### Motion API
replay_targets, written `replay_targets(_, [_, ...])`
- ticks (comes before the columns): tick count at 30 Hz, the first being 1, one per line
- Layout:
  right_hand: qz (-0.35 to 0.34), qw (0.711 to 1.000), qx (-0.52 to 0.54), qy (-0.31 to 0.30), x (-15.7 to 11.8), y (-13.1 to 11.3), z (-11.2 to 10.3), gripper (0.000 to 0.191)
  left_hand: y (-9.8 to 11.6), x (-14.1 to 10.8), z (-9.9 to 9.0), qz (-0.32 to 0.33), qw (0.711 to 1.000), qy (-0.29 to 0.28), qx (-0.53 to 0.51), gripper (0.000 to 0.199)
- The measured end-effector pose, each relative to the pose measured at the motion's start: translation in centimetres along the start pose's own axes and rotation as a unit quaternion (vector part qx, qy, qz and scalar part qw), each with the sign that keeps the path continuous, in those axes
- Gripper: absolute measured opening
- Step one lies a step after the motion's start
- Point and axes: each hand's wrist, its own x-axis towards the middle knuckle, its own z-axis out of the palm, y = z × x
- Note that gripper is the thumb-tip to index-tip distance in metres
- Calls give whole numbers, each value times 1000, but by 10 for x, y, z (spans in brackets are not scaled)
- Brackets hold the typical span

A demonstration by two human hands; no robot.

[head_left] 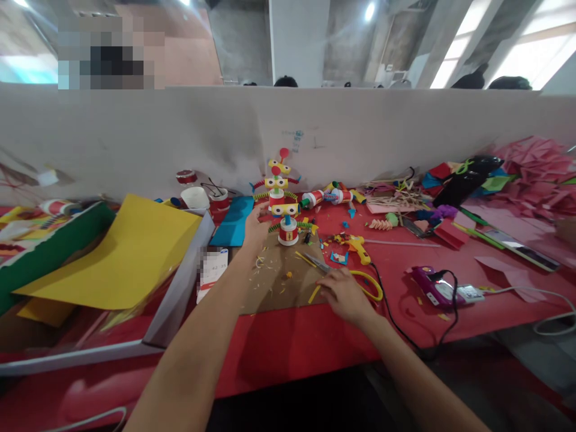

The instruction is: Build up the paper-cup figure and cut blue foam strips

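My left hand [258, 223] reaches in beside a row of small paper-cup figures, its fingertips close to the middle figure [276, 183]; whether they touch it I cannot tell. The front figure [288, 231] stands upright, with a red-and-white cup body, green coiled arms and a yellow tube head with eyes. Behind both rises a third figure [279, 165] topped by a red disc. My right hand [344, 294] rests low over the scissors [314, 262], fingers loosely bent and apart. It covers their middle, while the yellow handle [377, 285] shows beyond it. A brown board [270, 291] with paper scraps lies beneath.
A yellow glue gun [359, 249] with a black cord lies right of the board. Further right are a purple power strip [434, 288] and pink paper [535, 174]. An open box [180, 282] with yellow sheets [121, 252] stands left. A white partition [135, 138] closes the back.
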Motion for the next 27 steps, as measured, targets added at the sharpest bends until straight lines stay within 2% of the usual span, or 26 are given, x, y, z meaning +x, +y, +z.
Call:
replay_targets(2, [-31, 999, 13, -24, -1, -6, 2, 17, 0, 2, -1, 4, 1000, -4, 14, 55])
replay_targets(5, [-28, 998, 12, -60, 0, -9, 4, 11, -1, 4, -2, 12, 1000, -7, 24, 55])
replay_targets(8, [-33, 993, -11, -112, 2, -9, 2, 14, -1, 4, -2, 16, 999, -8, 27, 57])
replay_targets(10, [-33, 991, -32, -124, 3, -10, -1, 17, -2, 4, -3, 15, 999, -9, 28, 58])
replay_targets(13, [6, 995, -1, -104, 6, -12, -6, 23, -4, 5, -4, 14, 999, -11, 28, 57])
replay_targets(17, [82, 986, 135, -48, 15, -16, -10, 19, -5, 7, -6, 19, 999, -8, 33, 54])
replay_targets(21, [59, 983, 169, -41, 21, -20, -4, 14, 2, 4, -7, 12, 1000, -2, 19, 53])
replay_targets(24, [46, 987, 154, -27, 19, -20, 3, 22, 7, 1, -8, -2, 1000, -2, 14, 55])
replay_targets(27, [63, 986, 153, -5, 14, -18, 7, 26, 8, 0, -13, -8, 1000, -6, 17, 57])
